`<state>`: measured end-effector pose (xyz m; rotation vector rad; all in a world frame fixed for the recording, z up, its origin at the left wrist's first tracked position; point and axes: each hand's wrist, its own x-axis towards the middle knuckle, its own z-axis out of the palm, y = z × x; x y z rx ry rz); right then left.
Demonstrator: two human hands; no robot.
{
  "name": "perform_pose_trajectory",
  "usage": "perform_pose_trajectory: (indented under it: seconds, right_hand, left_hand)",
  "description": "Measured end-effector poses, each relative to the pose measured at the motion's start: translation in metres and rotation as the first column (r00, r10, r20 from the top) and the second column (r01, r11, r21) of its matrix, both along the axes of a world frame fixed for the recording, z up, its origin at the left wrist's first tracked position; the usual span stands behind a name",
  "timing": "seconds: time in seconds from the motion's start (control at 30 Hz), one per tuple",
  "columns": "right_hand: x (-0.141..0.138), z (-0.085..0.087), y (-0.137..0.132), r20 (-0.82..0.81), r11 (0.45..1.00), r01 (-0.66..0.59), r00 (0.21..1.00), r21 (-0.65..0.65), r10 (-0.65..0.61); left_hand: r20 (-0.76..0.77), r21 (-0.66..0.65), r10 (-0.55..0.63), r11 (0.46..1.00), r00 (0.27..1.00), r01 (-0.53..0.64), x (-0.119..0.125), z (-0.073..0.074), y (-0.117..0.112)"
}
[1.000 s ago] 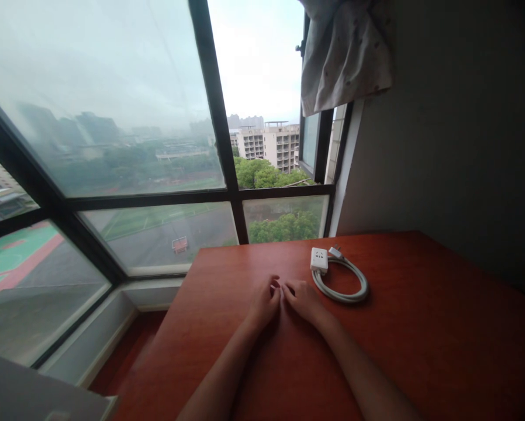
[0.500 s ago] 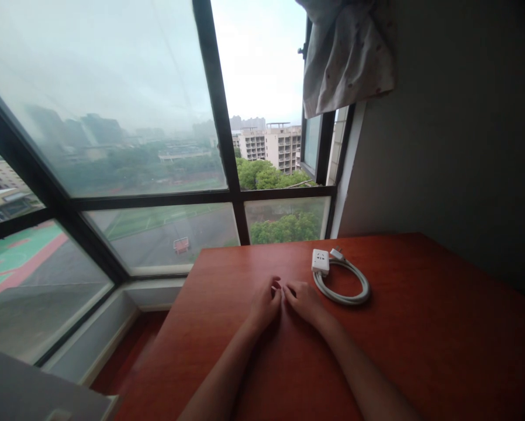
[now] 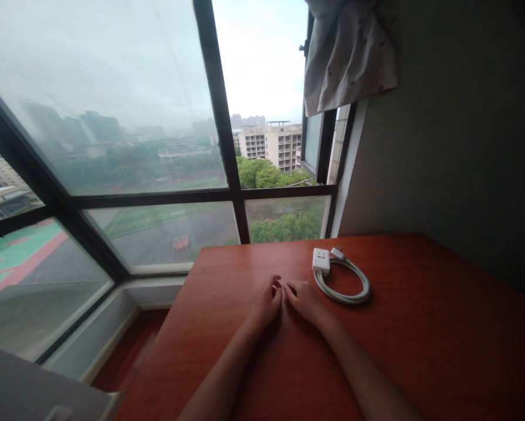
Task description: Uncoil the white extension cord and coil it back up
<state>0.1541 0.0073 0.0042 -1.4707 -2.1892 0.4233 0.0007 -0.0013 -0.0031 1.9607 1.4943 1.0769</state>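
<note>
Left hand point(image 3: 265, 301) and right hand point(image 3: 305, 301): loosely curled, close together, seemingly empty, on red-brown wooden desk point(image 3: 420, 316). At their right: white, boxy plastic socket point(image 3: 321, 261) with coiled grey cable point(image 3: 352, 299); probably light, cable pliable, best gripped at socket.

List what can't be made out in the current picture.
Head view: palm sides of the left hand and right hand, hidden by the hands themselves.
Head view: top of the curtain, cut off by the upper edge.
Head view: near edge of the table, cut off by the lower edge.
Head view: prong details of the white plug, too small.
Head view: distant buildings, blurred by hazy glass.
</note>
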Motion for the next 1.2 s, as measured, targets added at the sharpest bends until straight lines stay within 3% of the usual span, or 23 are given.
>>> perform_pose_trajectory:
  seconds: [1.2]
  right_hand:
    - [-0.0004,0.0001,0.0011,-0.023,1.000,-0.011,1.000,0.006,0.011]
  left_hand:
    - [-0.059,-0.002,0.016,1.000,0.998,-0.016,0.0002,0.0006,-0.0001]
